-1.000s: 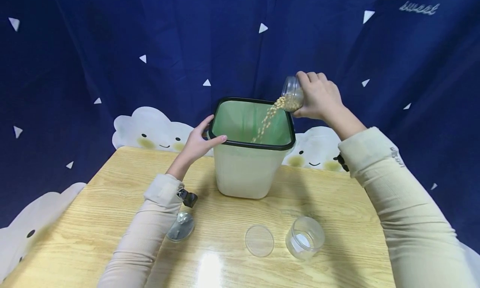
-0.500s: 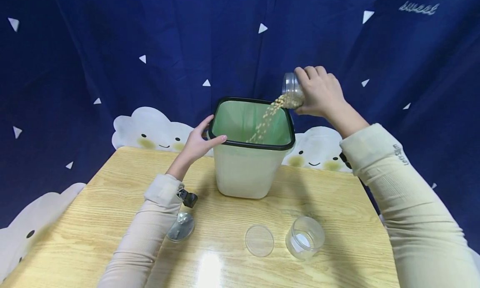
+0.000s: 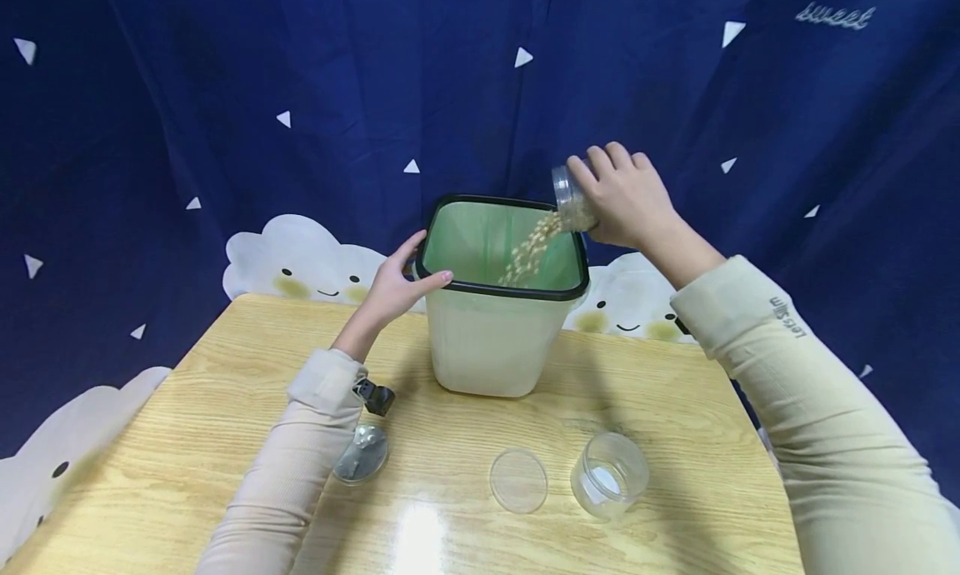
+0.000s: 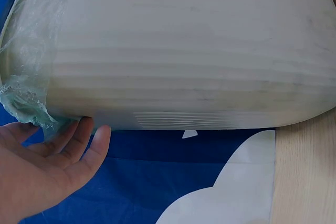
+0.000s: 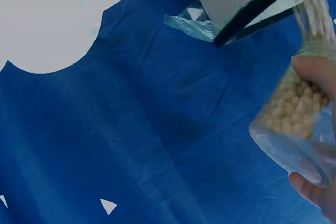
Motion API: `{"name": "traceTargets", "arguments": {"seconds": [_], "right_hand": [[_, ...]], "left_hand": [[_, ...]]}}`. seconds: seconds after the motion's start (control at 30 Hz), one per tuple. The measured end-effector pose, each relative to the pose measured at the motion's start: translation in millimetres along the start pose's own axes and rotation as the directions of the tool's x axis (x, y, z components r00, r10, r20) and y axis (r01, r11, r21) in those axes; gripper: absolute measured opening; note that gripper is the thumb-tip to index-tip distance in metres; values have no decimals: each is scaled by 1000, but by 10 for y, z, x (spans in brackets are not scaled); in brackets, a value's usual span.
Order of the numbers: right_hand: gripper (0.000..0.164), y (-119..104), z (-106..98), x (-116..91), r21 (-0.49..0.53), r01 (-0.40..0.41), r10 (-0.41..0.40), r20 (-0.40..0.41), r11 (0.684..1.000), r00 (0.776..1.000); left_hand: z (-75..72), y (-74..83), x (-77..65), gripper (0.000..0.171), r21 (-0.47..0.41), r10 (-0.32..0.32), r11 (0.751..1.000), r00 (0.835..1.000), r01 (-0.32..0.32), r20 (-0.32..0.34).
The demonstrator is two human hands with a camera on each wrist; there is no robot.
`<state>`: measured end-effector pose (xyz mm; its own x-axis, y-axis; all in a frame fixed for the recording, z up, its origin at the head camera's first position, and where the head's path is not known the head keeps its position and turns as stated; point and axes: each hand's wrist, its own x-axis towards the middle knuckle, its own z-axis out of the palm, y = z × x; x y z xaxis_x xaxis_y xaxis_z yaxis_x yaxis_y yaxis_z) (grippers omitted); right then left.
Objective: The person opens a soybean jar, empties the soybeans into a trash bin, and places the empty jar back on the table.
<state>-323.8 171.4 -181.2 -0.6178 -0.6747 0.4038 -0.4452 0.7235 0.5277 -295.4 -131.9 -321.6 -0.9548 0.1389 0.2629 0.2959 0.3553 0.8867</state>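
Observation:
A whitish trash can [image 3: 495, 342] with a black rim and a pale green bag liner [image 4: 23, 95] stands upright at the table's back. My left hand [image 3: 393, 287] holds its left front corner, thumb over the rim, other fingers against the outer wall. Above the can's right side, my right hand [image 3: 633, 196] grips a clear plastic jar [image 3: 574, 200], mouth tilted down to the left. Soybean-like pale beans [image 3: 531, 248] stream from it into the can. In the right wrist view, beans [image 5: 291, 114] still sit inside the jar. The can's bottom is hidden.
On the wooden table [image 3: 450, 433] stands a second clear jar [image 3: 611, 475] with something white at its base. Left of it lies a clear round lid [image 3: 518, 481]. A silvery round lid [image 3: 362, 454] lies partly behind the left sleeve. A blue curtain [image 3: 337, 75] hangs behind.
My right hand has moved the jar slightly left and tipped it further over the can. Beans keep falling throughout, in a thicker stream now. The left hand has stayed on the rim.

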Motion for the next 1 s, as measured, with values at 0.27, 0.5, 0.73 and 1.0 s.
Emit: {"name": "traceTargets", "arguments": {"seconds": [0.27, 0.5, 0.73, 1.0], "right_hand": [[83, -55, 50, -7, -58, 105, -110, -82, 993, 991], [68, -139, 55, 13, -137, 217, -232, -108, 967, 967], [65, -183, 38, 13, -155, 258, -271, -68, 954, 960], [77, -159, -1, -9, -72, 96, -103, -105, 993, 989]], "left_hand": [[0, -14, -14, 78, -1, -13, 1000, 1000, 13, 5], [-1, -27, -10, 78, -4, -7, 1000, 1000, 7, 2], [5, -34, -10, 77, -4, 4, 1000, 1000, -4, -1], [12, -18, -8, 78, -12, 24, 1000, 1000, -24, -12]]}}
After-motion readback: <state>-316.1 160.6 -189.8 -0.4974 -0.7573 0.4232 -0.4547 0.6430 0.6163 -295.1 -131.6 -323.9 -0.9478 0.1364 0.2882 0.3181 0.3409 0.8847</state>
